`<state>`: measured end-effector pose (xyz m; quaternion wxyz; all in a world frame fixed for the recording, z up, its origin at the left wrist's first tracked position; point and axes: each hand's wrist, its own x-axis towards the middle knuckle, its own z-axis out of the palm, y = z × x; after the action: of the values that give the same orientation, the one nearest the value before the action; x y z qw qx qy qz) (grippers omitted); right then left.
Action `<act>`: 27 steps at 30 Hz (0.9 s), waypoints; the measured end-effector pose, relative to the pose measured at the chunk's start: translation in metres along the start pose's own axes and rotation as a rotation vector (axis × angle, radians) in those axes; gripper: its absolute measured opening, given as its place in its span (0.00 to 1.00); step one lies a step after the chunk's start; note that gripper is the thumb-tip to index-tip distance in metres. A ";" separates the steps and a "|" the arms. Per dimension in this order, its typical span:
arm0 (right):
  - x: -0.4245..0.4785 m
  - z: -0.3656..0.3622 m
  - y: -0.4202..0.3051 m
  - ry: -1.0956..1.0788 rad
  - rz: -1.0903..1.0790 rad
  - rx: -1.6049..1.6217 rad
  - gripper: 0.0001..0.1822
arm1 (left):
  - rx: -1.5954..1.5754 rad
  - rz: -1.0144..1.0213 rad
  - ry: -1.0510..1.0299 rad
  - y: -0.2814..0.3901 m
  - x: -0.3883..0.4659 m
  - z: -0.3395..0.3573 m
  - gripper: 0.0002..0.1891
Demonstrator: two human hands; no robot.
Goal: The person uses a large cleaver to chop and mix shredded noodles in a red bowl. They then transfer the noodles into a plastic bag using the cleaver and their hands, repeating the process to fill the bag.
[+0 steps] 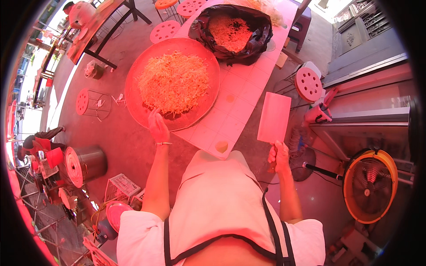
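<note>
A heap of fine shredded vegetable [174,81] covers most of a large round board [133,96] on the table's left side. My left hand [158,125] is at the near edge of the board, fingers extended together beside the shreds, with nothing seen in it. In my right hand [279,156] is the handle of a cleaver [274,116], its broad blade pointing away from me, right of the table and apart from it. Behind the board stands an open black plastic bag [199,26] holding more shreds [229,33].
The tiled table [239,86] narrows towards me. Perforated round stools [309,84] stand around. At right is a yellow-rimmed fan [369,186]; at left, a large metal pot [91,164] and a plastic crate [123,186]. Another person [81,13] is at a far table [96,26].
</note>
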<state>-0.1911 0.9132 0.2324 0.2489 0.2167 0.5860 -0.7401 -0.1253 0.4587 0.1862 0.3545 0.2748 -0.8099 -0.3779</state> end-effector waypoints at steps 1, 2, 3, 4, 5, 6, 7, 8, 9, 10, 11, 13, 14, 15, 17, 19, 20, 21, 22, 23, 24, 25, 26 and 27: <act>0.003 0.000 -0.005 -0.009 0.003 -0.007 0.16 | -0.017 -0.013 0.008 -0.004 0.000 0.009 0.17; 0.005 0.000 -0.010 -0.027 0.012 -0.010 0.15 | -0.033 -0.027 0.017 -0.007 0.001 0.017 0.17; 0.008 -0.002 -0.016 -0.051 0.019 -0.014 0.15 | -0.022 -0.020 0.012 -0.009 0.003 0.024 0.16; 0.012 -0.005 -0.023 -0.076 0.026 -0.020 0.14 | -0.010 -0.015 0.010 -0.010 0.005 0.030 0.16; 0.016 -0.011 -0.029 -0.075 0.032 -0.041 0.14 | 0.003 -0.012 0.011 -0.011 0.004 0.036 0.16; 0.021 -0.014 -0.034 -0.083 0.035 -0.056 0.14 | -0.005 -0.012 0.026 -0.010 0.006 0.041 0.16; 0.028 -0.018 -0.040 -0.094 0.039 -0.075 0.14 | -0.011 -0.015 0.044 -0.008 0.006 0.046 0.16; 0.035 -0.022 -0.049 -0.113 0.057 -0.093 0.13 | -0.017 -0.020 0.066 -0.005 0.004 0.051 0.16; 0.045 -0.026 -0.056 -0.152 0.061 -0.134 0.13 | 0.003 -0.027 0.085 0.000 0.000 0.052 0.16; 0.056 -0.030 -0.064 -0.194 0.067 -0.178 0.12 | 0.024 -0.038 0.108 0.007 -0.005 0.053 0.16; 0.070 -0.033 -0.074 -0.240 0.073 -0.226 0.12 | 0.047 -0.053 0.135 0.013 -0.010 0.056 0.15; 0.093 -0.040 -0.089 -0.330 0.107 -0.284 0.11 | 0.097 -0.083 0.183 0.036 -0.020 0.062 0.15; 0.103 -0.044 -0.095 -0.365 0.126 -0.326 0.10 | 0.122 -0.107 0.209 0.047 -0.032 0.067 0.15; 0.123 -0.044 -0.106 -0.420 0.132 -0.365 0.10 | 0.134 -0.132 0.262 0.056 -0.043 0.076 0.16; 0.148 -0.039 -0.119 -0.515 0.164 -0.423 0.10 | 0.178 -0.180 0.342 0.071 -0.073 0.087 0.16; 0.169 -0.027 -0.137 -0.623 0.168 -0.486 0.10 | 0.190 -0.199 0.377 0.092 -0.100 0.101 0.16; 0.175 -0.018 -0.144 -0.667 0.170 -0.493 0.10 | 0.200 -0.213 0.381 0.103 -0.110 0.107 0.16; 0.179 -0.005 -0.150 -0.711 0.170 -0.502 0.11 | 0.206 -0.226 0.389 0.113 -0.119 0.112 0.16; 0.184 0.009 -0.155 -0.755 0.168 -0.510 0.11 | 0.185 -0.263 0.403 0.119 -0.126 0.115 0.16; 0.190 0.022 -0.156 -0.761 0.164 -0.517 0.11 | 0.199 -0.287 0.429 0.124 -0.130 0.118 0.16; 0.198 0.034 -0.153 -0.757 0.158 -0.520 0.11 | 0.207 -0.309 0.448 0.128 -0.131 0.122 0.16; 0.208 0.046 -0.151 -0.755 0.151 -0.522 0.11 | 0.215 -0.329 0.468 0.130 -0.131 0.124 0.16; 0.219 0.058 -0.148 -0.774 0.142 -0.537 0.12 | 0.248 -0.310 0.476 0.130 -0.127 0.125 0.16; 0.229 0.070 -0.147 -0.790 0.134 -0.561 0.12 | 0.276 -0.299 0.482 0.128 -0.124 0.128 0.16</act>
<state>-0.4636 0.8467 0.2192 0.5482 -0.1187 0.6082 -0.5617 -0.1737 0.6730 0.1850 0.4360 0.5181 -0.6969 -0.2362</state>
